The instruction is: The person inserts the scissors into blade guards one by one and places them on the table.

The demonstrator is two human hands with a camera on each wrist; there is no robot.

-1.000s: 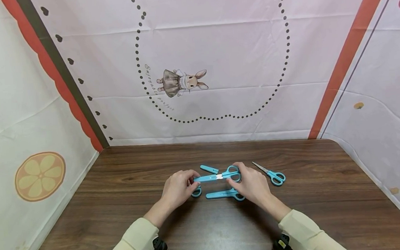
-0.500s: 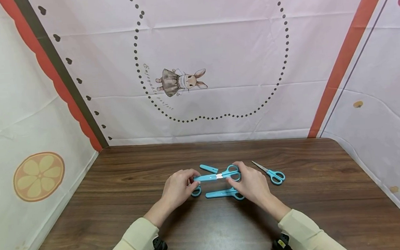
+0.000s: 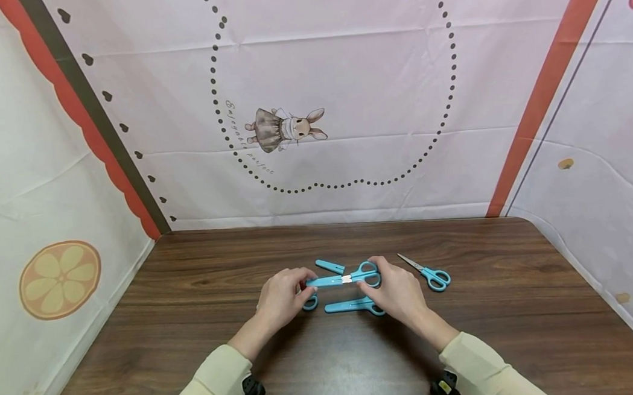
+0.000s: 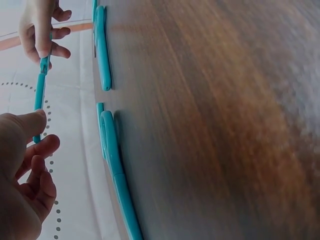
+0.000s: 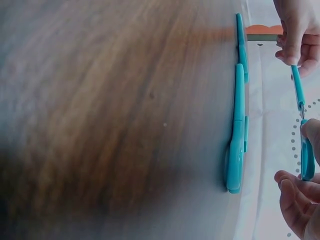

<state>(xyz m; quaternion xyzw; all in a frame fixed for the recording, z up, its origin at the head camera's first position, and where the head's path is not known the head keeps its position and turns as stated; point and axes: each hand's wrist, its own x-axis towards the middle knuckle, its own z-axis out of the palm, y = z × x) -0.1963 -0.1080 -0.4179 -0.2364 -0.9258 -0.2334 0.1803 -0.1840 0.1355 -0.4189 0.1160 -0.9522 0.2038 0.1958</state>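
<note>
I hold a blue pair of scissors (image 3: 366,273) a little above the brown table (image 3: 519,306), blades pointing left. My right hand (image 3: 369,277) grips its handle loops. A blue cap (image 3: 324,280) covers the blades, and my left hand (image 3: 304,284) pinches the cap's far end. A short strip of bare metal shows between cap and handle. The left wrist view has the cap (image 4: 39,97) running from my left hand (image 4: 37,132) up to the right hand (image 4: 44,30). In the right wrist view my right hand (image 5: 305,175) holds the handle (image 5: 307,157).
On the table lie a loose blue cap (image 3: 330,266), a capped pair of scissors (image 3: 353,306) below the held pair, another blue handle (image 3: 311,304) by my left hand, and an uncapped pair (image 3: 427,273) at the right. Printed cloth walls enclose the table.
</note>
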